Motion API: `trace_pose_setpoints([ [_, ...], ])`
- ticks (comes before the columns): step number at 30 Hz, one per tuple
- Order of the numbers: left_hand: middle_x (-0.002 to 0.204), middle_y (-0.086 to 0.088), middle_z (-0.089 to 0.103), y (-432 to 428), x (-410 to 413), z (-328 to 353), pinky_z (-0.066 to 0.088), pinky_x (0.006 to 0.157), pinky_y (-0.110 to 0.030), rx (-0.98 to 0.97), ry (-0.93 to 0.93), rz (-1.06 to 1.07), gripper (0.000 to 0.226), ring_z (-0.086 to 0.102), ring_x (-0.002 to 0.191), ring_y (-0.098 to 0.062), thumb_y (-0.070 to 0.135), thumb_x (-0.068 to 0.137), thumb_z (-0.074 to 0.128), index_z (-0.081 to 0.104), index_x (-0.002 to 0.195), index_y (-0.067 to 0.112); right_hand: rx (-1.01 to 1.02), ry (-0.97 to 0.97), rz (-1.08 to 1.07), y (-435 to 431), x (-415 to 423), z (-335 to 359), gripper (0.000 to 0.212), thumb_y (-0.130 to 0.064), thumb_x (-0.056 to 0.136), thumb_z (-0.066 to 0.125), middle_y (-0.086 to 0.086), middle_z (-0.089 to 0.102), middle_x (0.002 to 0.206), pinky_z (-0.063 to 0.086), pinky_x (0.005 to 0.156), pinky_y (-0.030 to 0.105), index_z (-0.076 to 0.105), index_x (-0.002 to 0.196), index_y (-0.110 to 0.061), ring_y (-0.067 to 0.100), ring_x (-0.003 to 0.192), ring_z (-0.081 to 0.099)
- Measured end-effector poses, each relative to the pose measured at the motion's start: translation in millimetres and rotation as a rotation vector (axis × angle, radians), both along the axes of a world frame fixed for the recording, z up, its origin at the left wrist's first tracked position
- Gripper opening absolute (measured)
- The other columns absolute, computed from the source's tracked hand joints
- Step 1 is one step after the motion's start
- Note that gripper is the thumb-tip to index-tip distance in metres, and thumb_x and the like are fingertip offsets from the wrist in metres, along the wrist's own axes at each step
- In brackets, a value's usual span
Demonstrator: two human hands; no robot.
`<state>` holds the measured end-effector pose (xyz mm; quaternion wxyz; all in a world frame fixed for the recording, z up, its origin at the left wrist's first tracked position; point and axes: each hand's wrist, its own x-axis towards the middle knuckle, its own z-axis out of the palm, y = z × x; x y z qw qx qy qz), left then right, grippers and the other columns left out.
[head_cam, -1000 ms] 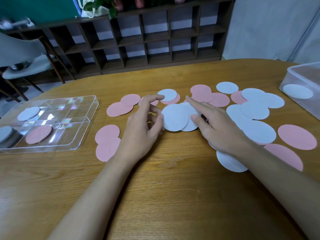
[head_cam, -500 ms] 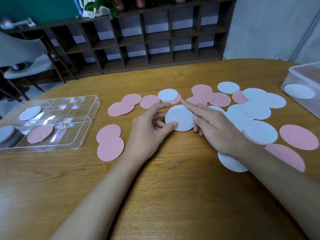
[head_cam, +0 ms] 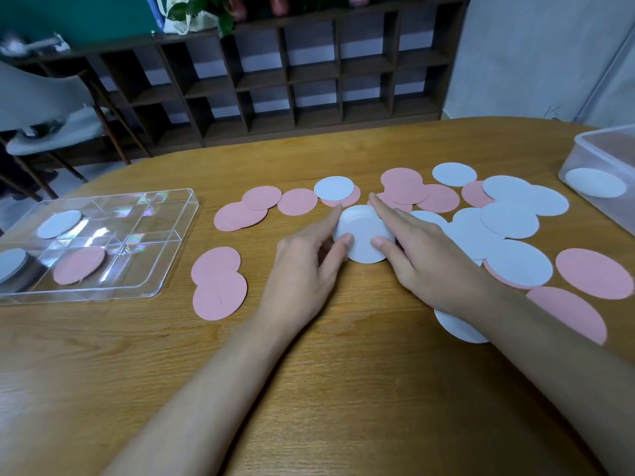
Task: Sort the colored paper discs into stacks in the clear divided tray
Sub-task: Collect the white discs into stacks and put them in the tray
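Observation:
Between my two hands sits a small stack of white discs (head_cam: 362, 237), bowed upward at its edges. My left hand (head_cam: 302, 269) grips its left side with index finger and thumb. On the opposite side my right hand (head_cam: 429, 259) does the same. Loose pink discs (head_cam: 220, 292) and white discs (head_cam: 515, 262) lie scattered across the wooden table, mostly to the right. The clear divided tray (head_cam: 165, 266) is at the left. It holds a white disc (head_cam: 58, 224), a pink disc (head_cam: 79, 265) and a white stack (head_cam: 12, 264) in separate compartments.
A clear plastic tub (head_cam: 604, 156) with one white disc (head_cam: 594, 182) inside stands at the table's right edge. Beyond the table are a dark cubby shelf (head_cam: 309, 73) and a grey chair (head_cam: 51, 108). Bare wood (head_cam: 309, 389) stretches toward me.
My hands have closed in from both sides on the white discs, gathering them into one aligned stack that now bows up between my fingers.

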<state>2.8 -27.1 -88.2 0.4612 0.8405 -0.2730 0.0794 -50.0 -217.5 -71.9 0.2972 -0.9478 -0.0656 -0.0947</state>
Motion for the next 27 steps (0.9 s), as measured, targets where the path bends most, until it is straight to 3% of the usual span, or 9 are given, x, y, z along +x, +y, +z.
trace_pose_setpoints([
  [3,0.086,0.015,0.069,0.1,1.1,-1.3,0.055,0.088,-0.030,0.004,-0.010,0.002,0.047,0.066,0.081,-0.009,0.025,0.105,0.061,0.055,0.151,0.025,0.037,-0.035,-0.009,-1.2,0.9,0.1,0.052,-0.028,0.106,0.048,-0.006,0.055,0.144,0.038,0.094,0.023,0.033,0.156,-0.029,0.012,0.126,0.050],
  [6,0.080,0.011,0.071,2.2,-0.4,-0.1,0.053,0.084,-0.026,0.016,-0.021,-0.010,0.044,0.067,0.079,-0.011,0.024,0.107,0.058,0.056,0.150,0.028,0.089,-0.058,-0.014,-3.3,2.4,-2.3,0.050,-0.028,0.105,0.052,-0.010,0.057,0.139,0.038,0.087,0.019,0.038,0.152,-0.030,0.003,0.114,0.050],
  [11,0.088,0.008,0.075,0.4,-3.2,-0.7,0.046,0.085,-0.012,0.098,-0.097,-0.044,0.048,0.065,0.081,-0.007,0.020,0.107,0.056,0.050,0.155,0.023,0.054,-0.067,-0.021,-4.9,2.3,-3.2,0.053,-0.030,0.107,0.047,-0.006,0.050,0.149,0.031,0.096,0.019,0.031,0.158,-0.029,0.007,0.129,0.044],
  [15,0.098,-0.004,0.078,-2.8,-4.3,-3.6,0.037,0.080,0.000,0.125,-0.224,-0.011,0.047,0.062,0.084,-0.009,0.013,0.106,0.057,0.052,0.153,0.011,-0.014,-0.015,0.000,-1.8,1.1,-3.5,0.060,-0.034,0.109,0.038,0.000,0.047,0.143,0.043,0.100,0.035,0.012,0.162,-0.031,0.019,0.125,0.047],
  [17,0.098,-0.007,0.077,-4.6,-6.2,-5.0,0.038,0.076,-0.005,0.145,-0.274,-0.003,0.046,0.061,0.085,-0.012,0.010,0.105,0.058,0.052,0.151,0.007,-0.044,-0.012,-0.002,-2.5,-0.4,-2.3,0.061,-0.036,0.109,0.036,-0.001,0.047,0.139,0.047,0.097,0.042,0.007,0.162,-0.032,0.021,0.119,0.051],
  [19,0.098,-0.008,0.075,-5.7,-7.4,-6.5,0.042,0.073,-0.019,0.181,-0.306,0.004,0.047,0.061,0.082,-0.015,0.011,0.105,0.057,0.052,0.152,0.006,-0.074,-0.012,-0.004,-4.8,-2.3,-1.4,0.061,-0.037,0.109,0.035,-0.002,0.047,0.139,0.049,0.095,0.044,0.005,0.162,-0.033,0.022,0.118,0.053],
  [23,0.111,-0.008,0.073,-7.8,-10.5,-9.8,0.054,0.075,-0.039,0.257,-0.328,0.022,0.050,0.067,0.090,-0.028,0.022,0.108,0.050,0.045,0.156,0.010,-0.068,0.001,0.007,-8.5,-6.1,-2.4,0.060,-0.033,0.110,0.033,-0.001,0.048,0.138,0.049,0.094,0.046,0.004,0.162,-0.032,0.024,0.116,0.053],
  [27,0.110,-0.005,0.072,-7.4,-9.2,-10.0,0.053,0.079,-0.035,0.251,-0.332,0.029,0.051,0.066,0.090,-0.023,0.019,0.107,0.053,0.045,0.157,0.012,0.036,-0.029,0.013,-13.7,-7.6,-5.1,0.047,-0.027,0.109,0.039,-0.003,0.057,0.135,0.044,0.092,0.033,0.032,0.155,-0.027,0.018,0.119,0.052],
])
